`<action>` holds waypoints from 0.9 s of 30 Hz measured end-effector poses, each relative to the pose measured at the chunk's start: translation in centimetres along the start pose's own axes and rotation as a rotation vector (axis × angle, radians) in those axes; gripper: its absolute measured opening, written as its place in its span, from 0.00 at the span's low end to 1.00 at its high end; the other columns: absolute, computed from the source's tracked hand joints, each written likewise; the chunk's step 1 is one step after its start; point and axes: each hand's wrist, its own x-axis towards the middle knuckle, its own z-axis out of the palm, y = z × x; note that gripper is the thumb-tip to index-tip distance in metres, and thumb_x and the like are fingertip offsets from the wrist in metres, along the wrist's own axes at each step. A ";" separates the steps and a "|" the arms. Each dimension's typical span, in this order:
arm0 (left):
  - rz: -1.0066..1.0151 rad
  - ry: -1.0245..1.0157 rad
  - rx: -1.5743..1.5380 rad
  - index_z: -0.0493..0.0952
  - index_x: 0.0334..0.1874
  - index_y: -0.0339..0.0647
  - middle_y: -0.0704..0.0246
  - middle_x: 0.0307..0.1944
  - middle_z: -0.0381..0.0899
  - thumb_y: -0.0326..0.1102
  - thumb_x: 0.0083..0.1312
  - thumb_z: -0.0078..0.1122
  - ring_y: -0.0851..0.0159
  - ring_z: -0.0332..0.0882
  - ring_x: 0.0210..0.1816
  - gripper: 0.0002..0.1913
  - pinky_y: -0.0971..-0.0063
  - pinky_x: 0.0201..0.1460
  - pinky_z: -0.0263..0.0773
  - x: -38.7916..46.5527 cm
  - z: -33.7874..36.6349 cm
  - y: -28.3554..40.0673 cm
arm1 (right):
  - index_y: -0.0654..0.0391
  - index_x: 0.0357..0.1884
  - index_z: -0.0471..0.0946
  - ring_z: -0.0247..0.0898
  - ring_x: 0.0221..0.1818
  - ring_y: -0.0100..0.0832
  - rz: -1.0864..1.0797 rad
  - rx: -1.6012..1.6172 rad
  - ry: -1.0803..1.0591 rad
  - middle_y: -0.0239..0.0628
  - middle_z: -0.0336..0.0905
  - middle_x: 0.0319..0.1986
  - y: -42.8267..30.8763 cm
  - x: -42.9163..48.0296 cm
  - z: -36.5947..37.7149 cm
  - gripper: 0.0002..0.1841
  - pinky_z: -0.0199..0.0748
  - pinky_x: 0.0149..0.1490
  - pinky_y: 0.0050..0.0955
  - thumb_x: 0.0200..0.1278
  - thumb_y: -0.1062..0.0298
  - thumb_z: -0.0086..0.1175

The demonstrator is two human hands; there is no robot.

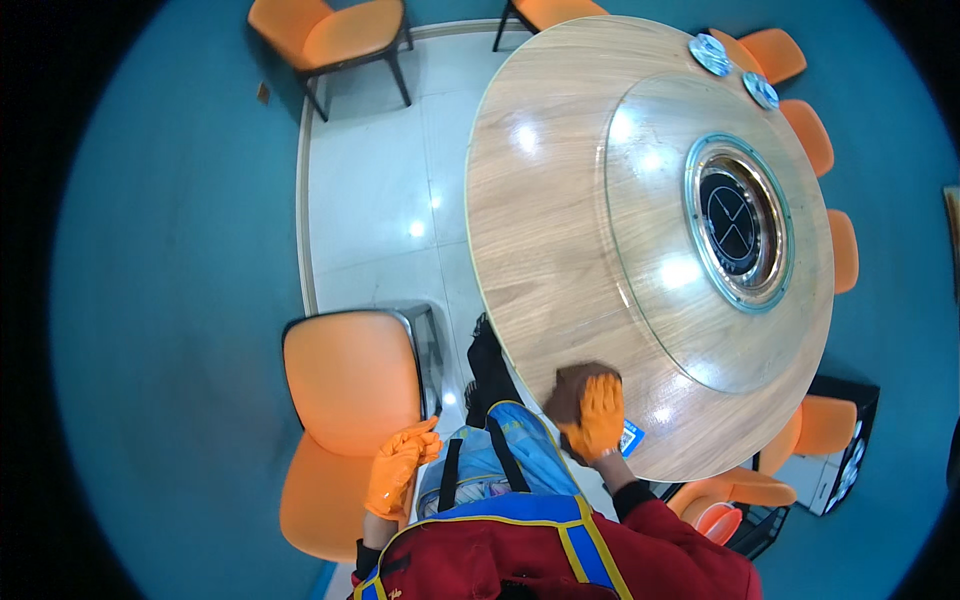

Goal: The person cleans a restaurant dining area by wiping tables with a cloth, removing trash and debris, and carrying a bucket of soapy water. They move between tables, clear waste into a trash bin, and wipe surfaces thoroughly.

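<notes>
My right hand (600,416), in an orange rubber glove, presses a brown cloth (574,394) flat on the near edge of a round wood-grain table (540,225). Part of the cloth hangs at the table's rim. A blue card with a printed code (631,438) lies beside my right wrist. My left hand (405,465), in a matching glove, is raised beside my apron with its fingers curled; whether it holds anything cannot be told. On the table lies a round glass turntable (645,247) around a metal-rimmed black cooktop (729,225).
An orange chair (352,382) stands close at my left. More orange chairs (806,135) ring the table's far side. Two stacks of patterned dishware (710,55) sit at the far rim. A red-rimmed bin (718,523) and a cabinet (814,476) are at the lower right.
</notes>
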 end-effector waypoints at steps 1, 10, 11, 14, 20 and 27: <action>0.002 -0.014 -0.001 0.75 0.66 0.31 0.63 0.51 0.85 0.33 0.75 0.56 0.68 0.84 0.49 0.20 0.76 0.55 0.78 1.1 0.4 1.0 | 0.72 0.70 0.64 0.54 0.74 0.62 0.115 0.000 0.088 0.66 0.62 0.69 -0.9 4.2 -0.1 0.52 0.44 0.80 0.54 0.55 0.37 0.60; -0.062 0.061 0.220 0.77 0.66 0.33 0.69 0.45 0.85 0.35 0.77 0.54 0.70 0.83 0.44 0.19 0.78 0.50 0.78 11.0 3.9 11.9 | 0.72 0.72 0.62 0.52 0.77 0.51 0.702 -0.065 0.376 0.58 0.64 0.70 1.3 37.3 -3.4 0.51 0.38 0.82 0.49 0.66 0.31 0.50; -0.071 0.073 0.235 0.77 0.66 0.33 0.68 0.45 0.85 0.35 0.76 0.54 0.70 0.83 0.44 0.19 0.77 0.50 0.78 12.1 4.3 13.0 | 0.71 0.72 0.62 0.51 0.78 0.50 0.701 -0.001 0.334 0.58 0.63 0.71 2.8 40.3 -3.6 0.51 0.38 0.82 0.48 0.66 0.30 0.50; -0.080 0.105 0.250 0.76 0.66 0.31 0.68 0.45 0.84 0.35 0.76 0.55 0.69 0.83 0.44 0.20 0.75 0.51 0.78 14.0 4.8 15.2 | 0.71 0.73 0.62 0.50 0.78 0.51 0.763 0.012 0.432 0.58 0.62 0.71 6.5 49.1 -4.8 0.51 0.37 0.82 0.49 0.66 0.29 0.49; -0.030 0.081 0.166 0.70 0.68 0.23 0.64 0.47 0.83 0.41 0.73 0.60 0.65 0.82 0.47 0.29 0.72 0.54 0.77 13.8 4.1 18.3 | 0.62 0.70 0.68 0.62 0.71 0.50 0.386 -0.046 0.683 0.53 0.71 0.66 8.4 63.2 -8.2 0.44 0.48 0.78 0.47 0.63 0.35 0.55; -0.040 0.010 0.324 0.74 0.65 0.24 0.66 0.45 0.85 0.39 0.74 0.59 0.66 0.83 0.46 0.25 0.73 0.54 0.78 19.6 6.6 25.1 | 0.55 0.79 0.55 0.51 0.78 0.44 -0.282 0.343 0.226 0.48 0.57 0.75 -1.4 54.7 -6.8 0.44 0.43 0.81 0.42 0.66 0.47 0.57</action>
